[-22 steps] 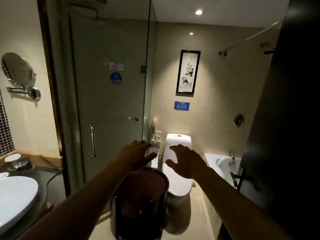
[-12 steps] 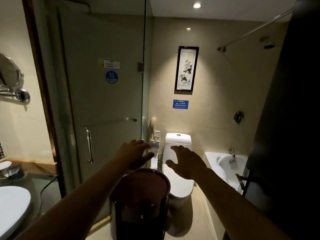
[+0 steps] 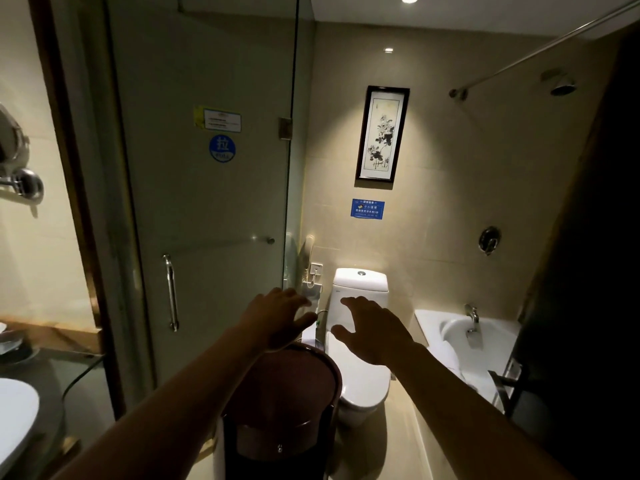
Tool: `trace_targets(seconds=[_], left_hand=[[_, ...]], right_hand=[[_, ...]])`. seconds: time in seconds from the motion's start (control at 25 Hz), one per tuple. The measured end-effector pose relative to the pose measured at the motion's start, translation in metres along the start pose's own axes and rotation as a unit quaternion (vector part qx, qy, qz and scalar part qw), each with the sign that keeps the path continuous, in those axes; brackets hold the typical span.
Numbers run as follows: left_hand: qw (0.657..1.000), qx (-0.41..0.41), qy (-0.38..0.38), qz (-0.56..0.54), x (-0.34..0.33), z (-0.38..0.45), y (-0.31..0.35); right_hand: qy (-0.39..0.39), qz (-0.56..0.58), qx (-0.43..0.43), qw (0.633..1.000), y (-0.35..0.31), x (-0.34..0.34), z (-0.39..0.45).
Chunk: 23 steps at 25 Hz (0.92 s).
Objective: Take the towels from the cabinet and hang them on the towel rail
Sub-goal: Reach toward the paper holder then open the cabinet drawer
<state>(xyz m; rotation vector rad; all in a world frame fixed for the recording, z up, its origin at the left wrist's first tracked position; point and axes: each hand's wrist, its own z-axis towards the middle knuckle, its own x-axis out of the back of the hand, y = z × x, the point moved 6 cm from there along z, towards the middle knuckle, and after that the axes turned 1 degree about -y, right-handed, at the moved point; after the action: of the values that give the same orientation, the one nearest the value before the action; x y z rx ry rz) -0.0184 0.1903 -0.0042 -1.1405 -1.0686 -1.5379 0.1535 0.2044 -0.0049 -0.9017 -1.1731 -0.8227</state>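
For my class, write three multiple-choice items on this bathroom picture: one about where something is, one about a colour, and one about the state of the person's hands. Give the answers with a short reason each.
1. Where does the framed picture hang?
A. on the wall above the toilet
B. on the glass shower door
C. over the bathtub tap

2. What colour is the round sticker on the shower door?
A. red
B. blue
C. green

3. What state are the left hand and right hand in?
A. both gripping a towel
B. one closed on the door handle
C. both open and empty, fingers spread

Answers:
1 A, the frame sits on the tiled wall directly over the cistern.
2 B, the sticker is blue with a white character.
3 C, both hands reach forward with nothing in them, and no towel is in view.
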Motion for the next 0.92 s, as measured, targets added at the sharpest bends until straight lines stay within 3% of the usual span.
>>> trace_targets(seconds=[0.28,0.64,0.92], left_hand=[[0.999,0.002,-0.004,0.041,-0.001,0.034,-0.044],[0.998,-0.022,0.002,0.053,-0.018,0.1,-0.048],[0.999,-0.004,-0.005,0.054,-0.035,0.142,-0.096]], right_hand=[[0.017,-0.005,0.02,1.0,-0.021,-0.01,0.047],[0.036,-0.019,0.015,0.999,0.011,-0.022,0.105],[0.036,-0.004,0.04,0.999,0.0,-0.04,0.169]])
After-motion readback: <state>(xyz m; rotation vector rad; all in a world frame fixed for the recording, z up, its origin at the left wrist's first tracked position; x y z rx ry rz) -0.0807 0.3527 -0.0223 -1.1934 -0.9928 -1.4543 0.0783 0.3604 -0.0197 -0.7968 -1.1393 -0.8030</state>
